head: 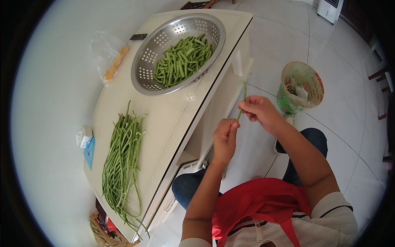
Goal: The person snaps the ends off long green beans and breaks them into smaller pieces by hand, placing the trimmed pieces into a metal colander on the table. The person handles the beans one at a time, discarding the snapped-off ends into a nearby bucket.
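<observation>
Between my two hands is a green long bean [245, 92], above the floor just off the table's edge. My left hand [225, 140] is closed around its lower end. Higher up, my right hand [259, 111] pinches the bean between thumb and fingers, and its tip sticks out past them. A perforated metal colander [145, 55] on the table [163, 123] holds many short cut bean pieces [182, 61]. Nearer the table's left side lies a loose bunch of long, whole beans [122, 163], a few ends hanging over the near edge.
On the floor at right stands a green waste bucket [285, 98] with scraps inside. A remote control [138, 37], a clear plastic bag [105, 52] with a yellow-orange item and a tissue pack [88, 137] lie along the table's far side. A white appliance [328, 10] stands farther off.
</observation>
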